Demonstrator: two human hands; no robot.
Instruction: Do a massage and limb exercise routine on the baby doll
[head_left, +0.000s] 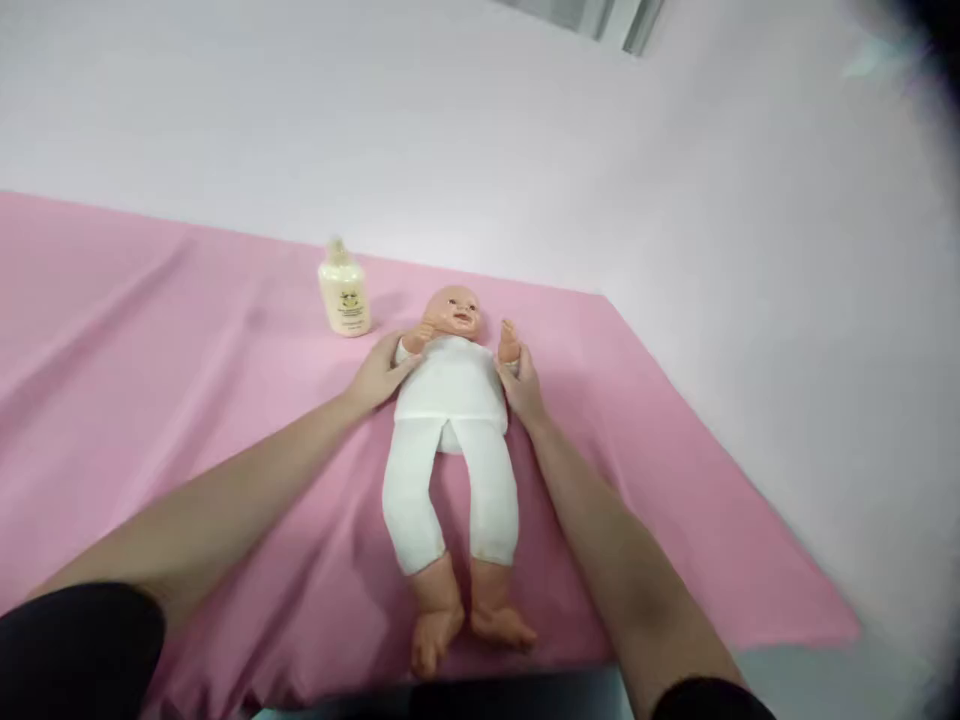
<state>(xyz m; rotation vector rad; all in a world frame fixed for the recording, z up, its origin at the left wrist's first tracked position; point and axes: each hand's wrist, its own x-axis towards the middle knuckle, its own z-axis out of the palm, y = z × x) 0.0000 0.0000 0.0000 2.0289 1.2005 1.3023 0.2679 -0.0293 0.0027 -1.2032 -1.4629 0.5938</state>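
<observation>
A baby doll (pixel 451 385) in a white top and white trousers lies on its back on a pink cloth (pixel 285 400), its head away from me and its bare feet towards me. My left hand (pixel 381 373) is wrapped round the doll's arm on the left, just below its raised fist. On the other side, my right hand (pixel 523 388) grips the doll's right-side arm near the sleeve end, with the small hand sticking up above my fingers. Some of my fingertips are hidden behind the doll's arms.
A cream-coloured pump bottle (pixel 345 295) with a dark printed label stands upright left of the doll's head. The cloth has creases on the left, and its edge slants down the right side. Behind is a pale wall (pixel 300 120), with a grey-white fixture (pixel 592 18) at the top.
</observation>
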